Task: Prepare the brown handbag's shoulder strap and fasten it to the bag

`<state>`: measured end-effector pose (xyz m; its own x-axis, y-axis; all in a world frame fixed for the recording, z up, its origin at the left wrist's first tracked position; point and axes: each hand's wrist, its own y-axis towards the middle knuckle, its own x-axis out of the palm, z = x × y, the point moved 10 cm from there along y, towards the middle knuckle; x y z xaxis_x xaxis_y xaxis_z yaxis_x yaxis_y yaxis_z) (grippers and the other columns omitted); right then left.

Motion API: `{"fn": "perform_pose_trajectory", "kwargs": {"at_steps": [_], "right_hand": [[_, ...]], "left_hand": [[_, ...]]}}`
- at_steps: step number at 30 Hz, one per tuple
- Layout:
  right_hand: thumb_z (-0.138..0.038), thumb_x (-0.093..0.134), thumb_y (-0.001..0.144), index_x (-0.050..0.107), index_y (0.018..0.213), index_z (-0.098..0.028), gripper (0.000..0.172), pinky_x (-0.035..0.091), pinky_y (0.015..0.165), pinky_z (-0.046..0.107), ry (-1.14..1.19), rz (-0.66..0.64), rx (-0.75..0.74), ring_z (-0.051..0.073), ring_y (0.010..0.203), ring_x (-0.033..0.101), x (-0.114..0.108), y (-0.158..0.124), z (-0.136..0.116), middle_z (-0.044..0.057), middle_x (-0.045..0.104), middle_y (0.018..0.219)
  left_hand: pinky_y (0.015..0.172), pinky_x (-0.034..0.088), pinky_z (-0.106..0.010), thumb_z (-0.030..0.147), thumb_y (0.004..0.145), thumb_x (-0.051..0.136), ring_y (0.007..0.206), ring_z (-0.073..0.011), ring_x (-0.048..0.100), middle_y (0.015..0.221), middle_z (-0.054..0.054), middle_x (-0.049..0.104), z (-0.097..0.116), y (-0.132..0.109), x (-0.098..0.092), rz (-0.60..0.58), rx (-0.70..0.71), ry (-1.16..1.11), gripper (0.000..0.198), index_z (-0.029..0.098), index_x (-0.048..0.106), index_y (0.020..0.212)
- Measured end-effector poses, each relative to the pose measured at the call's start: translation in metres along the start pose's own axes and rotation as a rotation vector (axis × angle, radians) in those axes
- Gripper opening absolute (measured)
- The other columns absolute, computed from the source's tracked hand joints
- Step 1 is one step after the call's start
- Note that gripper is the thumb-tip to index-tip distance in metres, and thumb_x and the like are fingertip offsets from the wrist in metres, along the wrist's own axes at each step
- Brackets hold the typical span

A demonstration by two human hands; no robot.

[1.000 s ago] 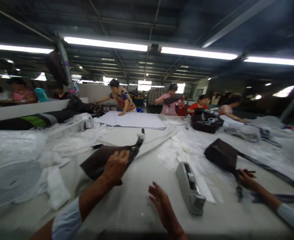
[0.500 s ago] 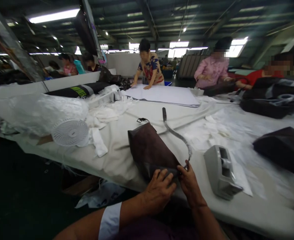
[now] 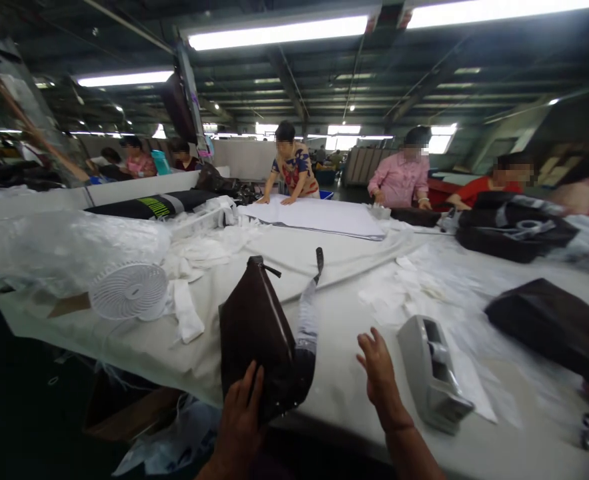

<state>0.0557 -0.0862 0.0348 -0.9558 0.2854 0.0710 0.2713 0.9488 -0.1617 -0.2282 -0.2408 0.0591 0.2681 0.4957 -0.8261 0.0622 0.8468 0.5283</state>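
Observation:
My left hand (image 3: 239, 420) grips the lower edge of a dark brown leather handbag (image 3: 257, 340), which stands tilted up on the white-covered table. Its zip pull shows at the top corner. A long strap (image 3: 307, 313), partly wrapped in clear plastic, rises from the bag and ends in a dark tip. My right hand (image 3: 379, 377) is raised, open and holding nothing, with its fingers spread. It is between the bag and a grey tape dispenser (image 3: 431, 370).
A white desk fan (image 3: 129, 291) and plastic-wrapped goods (image 3: 69, 243) lie at the left, with white cloth and tissue scattered about. Another brown bag (image 3: 549, 320) and a black bag (image 3: 517, 227) are at the right. Several co-workers stand at the far side around a white sheet (image 3: 311, 217).
My view has swung slightly left and up. The bag has been lifted upright, with its strap now pointing up. My right hand has let go and moved right, fingers spread.

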Motion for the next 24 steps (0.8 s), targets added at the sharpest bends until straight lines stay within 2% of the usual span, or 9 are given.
{"fn": "perform_pose_trajectory", "kwargs": {"at_steps": [2,4,6,9,12,14,17,19,24], "right_hand": [[-0.037,0.067,0.067,0.037,0.138,-0.021,0.079,0.027,0.108,0.053,-0.244,-0.04,-0.25,0.032,0.133,0.034,0.013,0.029,-0.038,0.014,0.035,0.146],[-0.024,0.069,0.063,0.046,0.132,-0.022,0.073,0.021,0.113,0.048,-0.331,-0.181,-0.284,0.03,0.136,0.029,0.04,0.051,-0.053,0.01,0.036,0.146],[-0.024,0.067,0.066,0.053,0.124,-0.02,0.059,0.029,0.11,0.048,-0.328,-0.287,-0.073,0.03,0.131,0.038,0.061,0.067,-0.036,0.012,0.045,0.139],[-0.045,0.059,0.079,0.057,0.109,-0.01,0.046,0.051,0.086,0.051,-0.32,-0.376,0.252,0.031,0.099,0.063,0.09,0.059,0.01,0.022,0.062,0.109],[-0.055,0.053,0.082,0.059,0.09,-0.007,0.049,0.057,0.068,0.042,-0.135,-0.567,0.514,0.025,0.071,0.068,0.139,0.022,0.051,0.017,0.066,0.078],[-0.044,0.059,0.083,0.059,0.085,-0.01,0.034,0.057,0.061,0.034,0.13,-0.597,0.615,0.02,0.063,0.066,0.171,0.007,0.053,0.011,0.065,0.071],[-0.018,0.061,0.08,0.059,0.085,-0.013,0.008,0.055,0.052,0.026,0.403,-0.451,0.518,0.014,0.054,0.061,0.191,0.026,0.012,0.004,0.064,0.066],[-0.01,0.058,0.078,0.059,0.085,-0.015,0.009,0.052,0.049,0.018,0.469,-0.383,0.433,0.009,0.049,0.056,0.188,0.047,-0.029,0.0,0.063,0.065],[-0.009,0.057,0.075,0.063,0.091,-0.021,0.021,0.048,0.048,0.017,0.559,-0.367,0.052,0.006,0.052,0.053,0.142,0.051,-0.155,-0.001,0.065,0.078]], "left_hand": [[0.092,0.045,-0.042,0.007,0.079,0.051,0.114,-0.0287,0.047,0.144,-0.017,0.037,-0.005,-0.005,0.003,0.067,-0.012,0.017,0.08,0.019,0.014,0.148],[0.091,0.045,-0.041,0.011,0.082,0.052,0.113,-0.0287,0.047,0.142,-0.018,0.038,-0.005,-0.008,0.006,0.098,0.005,0.021,0.076,0.018,0.016,0.148],[0.091,0.045,-0.041,0.014,0.084,0.051,0.113,-0.0283,0.047,0.141,-0.018,0.04,-0.005,-0.009,0.007,0.112,0.01,0.018,0.072,0.018,0.018,0.148],[0.091,0.045,-0.041,0.016,0.086,0.05,0.114,-0.0283,0.047,0.14,-0.019,0.04,-0.008,-0.011,0.006,0.115,-0.013,-0.004,0.069,0.018,0.018,0.148],[0.092,0.046,-0.042,0.014,0.086,0.048,0.117,-0.0289,0.045,0.142,-0.019,0.038,-0.008,-0.012,0.004,0.104,-0.01,-0.033,0.067,0.019,0.02,0.147],[0.092,0.046,-0.042,0.009,0.085,0.045,0.117,-0.0287,0.045,0.142,-0.017,0.036,-0.005,-0.011,0.002,0.087,0.018,-0.052,0.066,0.023,0.024,0.146],[0.092,0.046,-0.042,0.005,0.084,0.044,0.116,-0.0275,0.045,0.142,-0.015,0.036,-0.005,-0.005,-0.003,0.048,0.069,-0.085,0.065,0.029,0.03,0.144],[0.093,0.046,-0.042,0.009,0.085,0.047,0.116,-0.0278,0.045,0.138,-0.014,0.039,-0.012,0.003,-0.008,0.035,0.104,-0.111,0.063,0.029,0.034,0.142],[0.091,0.046,-0.038,0.006,0.087,0.042,0.1,-0.0203,0.05,0.103,-0.008,0.052,-0.047,0.037,-0.016,0.04,0.239,-0.138,0.057,0.032,0.04,0.139]]}}
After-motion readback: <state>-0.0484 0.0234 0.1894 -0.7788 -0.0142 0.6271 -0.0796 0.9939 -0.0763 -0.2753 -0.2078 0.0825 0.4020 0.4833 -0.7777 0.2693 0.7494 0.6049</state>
